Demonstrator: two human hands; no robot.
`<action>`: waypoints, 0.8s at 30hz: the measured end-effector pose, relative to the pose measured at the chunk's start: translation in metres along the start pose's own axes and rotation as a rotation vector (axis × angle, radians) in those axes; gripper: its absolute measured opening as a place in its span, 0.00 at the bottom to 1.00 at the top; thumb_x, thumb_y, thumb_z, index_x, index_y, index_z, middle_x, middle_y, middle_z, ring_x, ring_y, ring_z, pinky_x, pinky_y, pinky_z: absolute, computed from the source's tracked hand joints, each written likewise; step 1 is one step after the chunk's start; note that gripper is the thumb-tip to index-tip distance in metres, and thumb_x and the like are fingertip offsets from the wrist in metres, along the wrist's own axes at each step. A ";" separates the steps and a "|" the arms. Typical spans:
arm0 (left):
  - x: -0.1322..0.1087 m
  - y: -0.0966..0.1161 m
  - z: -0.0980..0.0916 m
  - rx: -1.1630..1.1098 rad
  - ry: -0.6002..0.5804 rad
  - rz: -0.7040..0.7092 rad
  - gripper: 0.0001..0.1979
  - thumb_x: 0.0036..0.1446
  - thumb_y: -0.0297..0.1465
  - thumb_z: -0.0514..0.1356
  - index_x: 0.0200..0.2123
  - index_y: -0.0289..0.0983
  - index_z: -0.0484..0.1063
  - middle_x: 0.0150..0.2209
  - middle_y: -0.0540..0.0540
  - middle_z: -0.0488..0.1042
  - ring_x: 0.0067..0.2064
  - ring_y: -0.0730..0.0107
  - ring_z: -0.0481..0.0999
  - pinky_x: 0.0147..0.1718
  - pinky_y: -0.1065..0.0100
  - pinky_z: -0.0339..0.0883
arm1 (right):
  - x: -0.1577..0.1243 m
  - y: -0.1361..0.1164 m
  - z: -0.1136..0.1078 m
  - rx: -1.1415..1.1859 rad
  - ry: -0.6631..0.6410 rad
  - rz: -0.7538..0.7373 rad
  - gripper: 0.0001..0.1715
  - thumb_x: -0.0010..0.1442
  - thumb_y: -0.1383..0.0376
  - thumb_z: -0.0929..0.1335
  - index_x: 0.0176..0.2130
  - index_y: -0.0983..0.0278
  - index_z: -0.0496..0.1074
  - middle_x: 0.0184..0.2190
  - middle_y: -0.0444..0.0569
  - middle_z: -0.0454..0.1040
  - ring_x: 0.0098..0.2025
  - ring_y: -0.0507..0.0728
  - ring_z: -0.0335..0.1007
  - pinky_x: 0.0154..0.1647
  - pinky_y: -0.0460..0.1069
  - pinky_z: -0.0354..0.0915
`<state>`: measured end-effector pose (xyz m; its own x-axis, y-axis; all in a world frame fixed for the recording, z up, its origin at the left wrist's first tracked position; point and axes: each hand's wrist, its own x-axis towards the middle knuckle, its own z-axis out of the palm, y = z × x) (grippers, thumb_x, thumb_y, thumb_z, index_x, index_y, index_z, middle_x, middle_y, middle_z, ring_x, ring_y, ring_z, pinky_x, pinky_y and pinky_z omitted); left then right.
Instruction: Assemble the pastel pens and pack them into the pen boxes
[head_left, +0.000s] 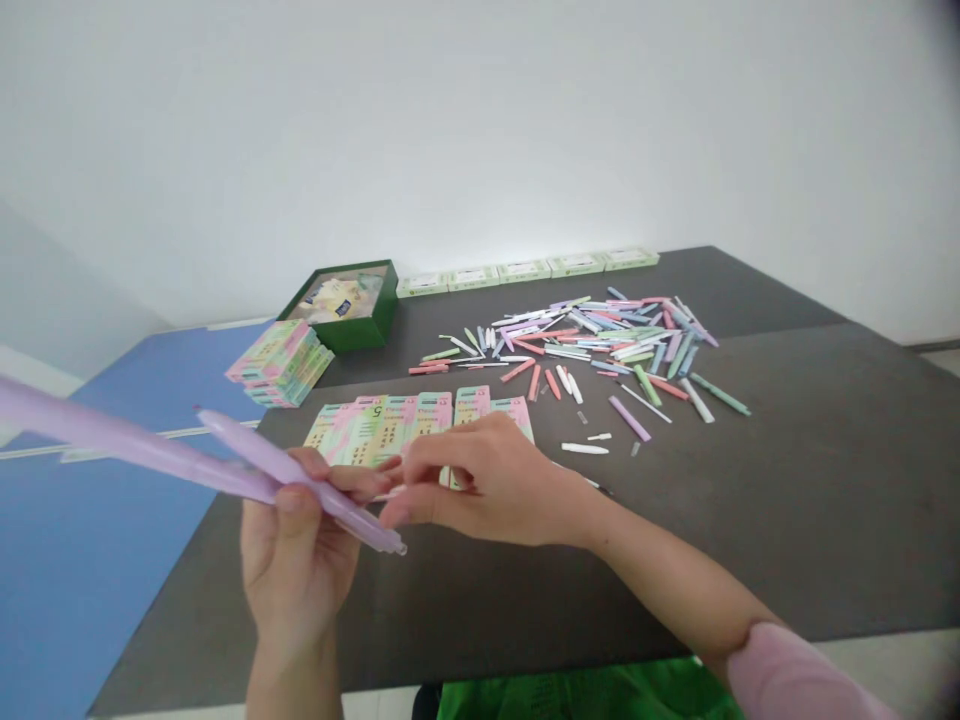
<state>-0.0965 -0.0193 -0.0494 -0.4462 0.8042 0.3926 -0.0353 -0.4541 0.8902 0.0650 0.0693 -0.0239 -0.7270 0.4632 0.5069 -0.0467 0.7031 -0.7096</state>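
My left hand (pixel 300 540) is closed around two light purple pens, pinched between thumb and fingers. One pen (pixel 300 475) points down to the right, with its clear-tipped end past my fingers. The other purple pen (pixel 135 440) reaches out to the left edge of view, close to the camera. Beside the first pen, my right hand (pixel 487 480) hovers with loosely curled fingers; a gap shows between thumb and index finger, and I see nothing in it. Behind both hands lies a row of pastel printed cards (pixel 375 430), partly hidden by my right hand.
Many loose pen parts (pixel 600 335) are scattered across the dark table (pixel 750 520). A green box (pixel 367 330) with packets inside stands at the back left, next to a stack of pastel boxes (pixel 279 362). Several pale green boxes (pixel 525 271) line the wall.
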 end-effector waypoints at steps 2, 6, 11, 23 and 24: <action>0.000 -0.005 -0.007 0.163 -0.095 -0.018 0.13 0.58 0.43 0.61 0.34 0.39 0.69 0.24 0.52 0.76 0.23 0.72 0.74 0.22 0.71 0.69 | 0.010 0.006 -0.001 0.016 0.018 0.073 0.21 0.61 0.48 0.67 0.31 0.64 0.69 0.20 0.38 0.68 0.23 0.46 0.61 0.29 0.43 0.51; -0.005 -0.014 -0.023 0.498 -0.267 -0.084 0.15 0.63 0.43 0.54 0.30 0.39 0.66 0.20 0.54 0.69 0.22 0.72 0.71 0.25 0.68 0.68 | 0.034 0.022 0.002 0.102 -0.039 0.175 0.25 0.56 0.45 0.69 0.37 0.63 0.69 0.18 0.36 0.66 0.22 0.47 0.61 0.29 0.44 0.51; -0.015 -0.017 -0.027 0.379 -0.243 -0.094 0.14 0.64 0.42 0.54 0.30 0.39 0.64 0.17 0.58 0.60 0.17 0.76 0.62 0.25 0.67 0.69 | 0.044 0.028 0.014 0.358 -0.224 0.161 0.23 0.57 0.46 0.69 0.37 0.63 0.68 0.18 0.36 0.64 0.22 0.47 0.60 0.26 0.43 0.52; -0.026 -0.016 -0.016 -0.027 -0.171 -0.265 0.15 0.59 0.44 0.59 0.30 0.39 0.67 0.14 0.60 0.59 0.11 0.80 0.56 0.17 0.71 0.66 | 0.029 0.015 0.037 0.272 -0.027 0.046 0.18 0.63 0.55 0.65 0.27 0.61 0.59 0.20 0.37 0.61 0.23 0.47 0.57 0.26 0.45 0.53; -0.024 -0.016 -0.018 -0.035 -0.156 -0.304 0.14 0.59 0.44 0.59 0.31 0.39 0.67 0.14 0.60 0.61 0.11 0.78 0.60 0.20 0.68 0.70 | 0.029 0.017 0.039 0.316 0.082 0.076 0.18 0.63 0.55 0.64 0.27 0.61 0.59 0.20 0.38 0.61 0.23 0.47 0.57 0.26 0.45 0.53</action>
<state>-0.1008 -0.0385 -0.0770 -0.2686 0.9525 0.1432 -0.1774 -0.1950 0.9646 0.0168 0.0739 -0.0407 -0.6798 0.5584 0.4755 -0.2144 0.4687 -0.8570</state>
